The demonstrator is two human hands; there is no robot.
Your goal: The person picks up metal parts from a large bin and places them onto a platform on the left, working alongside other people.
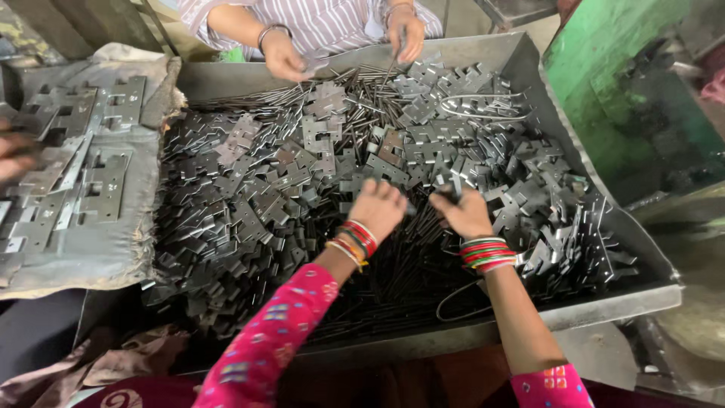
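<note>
A big grey metal tray [604,310] holds a heap of flat stamped hinge plates [257,189] and thin metal pins [393,264]. My left hand [377,208] reaches into the middle of the heap with its fingers curled down among the plates; what it grips is hidden. My right hand [462,211] is just beside it, pinching a small dark plate [447,193]. Both wrists wear coloured bangles, and the sleeves are pink.
Across the tray a person in a striped shirt works with both hands [283,57] [406,34] at the far edge. Assembled hinges [75,174] lie on a grey cloth at left. A green machine body [627,83] stands at right. Another hand shows blurred at the left edge [11,155].
</note>
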